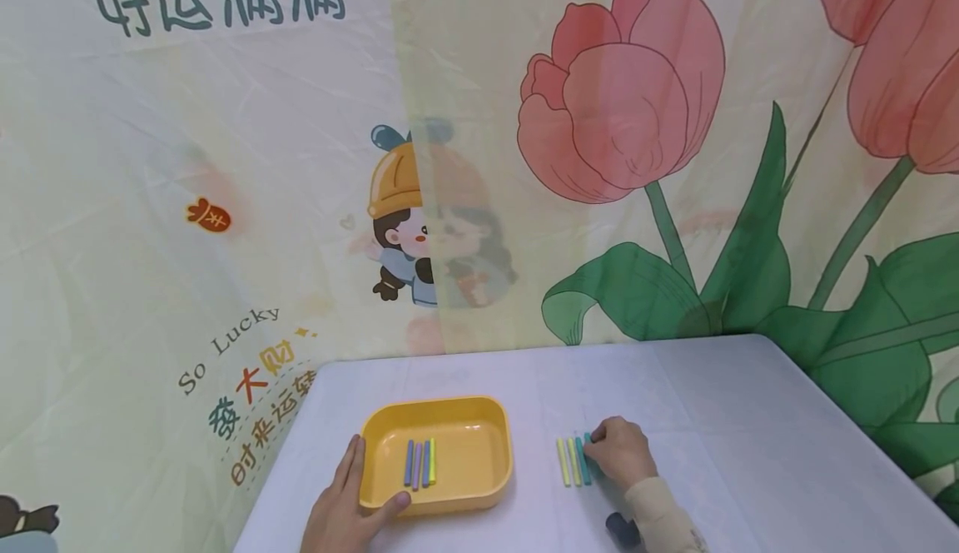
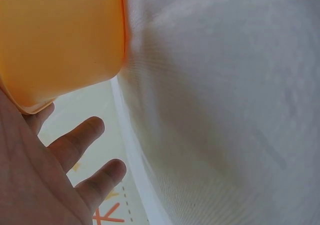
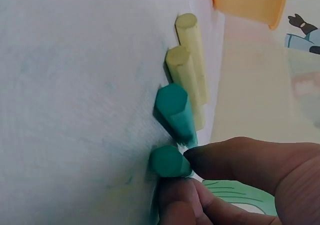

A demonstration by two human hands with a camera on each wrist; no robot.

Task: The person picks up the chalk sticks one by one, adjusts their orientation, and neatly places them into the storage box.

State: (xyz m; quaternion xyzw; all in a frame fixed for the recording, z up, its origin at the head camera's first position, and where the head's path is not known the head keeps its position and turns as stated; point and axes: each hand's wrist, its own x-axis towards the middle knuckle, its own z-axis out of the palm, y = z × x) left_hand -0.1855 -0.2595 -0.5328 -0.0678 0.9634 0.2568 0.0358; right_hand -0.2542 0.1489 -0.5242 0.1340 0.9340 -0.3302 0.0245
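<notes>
A yellow tray point(image 1: 472, 461) lies on the table with several blue, purple and yellow chalk sticks point(image 1: 416, 464) side by side in its left half. My left hand point(image 1: 346, 495) rests against the tray's front left corner, thumb at the front rim and fingers along the left side. In the left wrist view those fingers are straight and spread. To the right of the tray, my right hand point(image 1: 620, 453) pinches a green chalk stick point(image 3: 166, 161) between thumb and fingers. Beside it lie another green chalk stick point(image 3: 172, 99) and two pale yellow chalk sticks point(image 3: 184, 67).
A white cloth point(image 1: 719, 420) covers the table. Near the right wrist there is a dark object point(image 1: 622, 530), partly hidden by the sleeve point(image 1: 663, 511). Behind the table hangs a printed curtain point(image 1: 479, 78) with tulips and lettering.
</notes>
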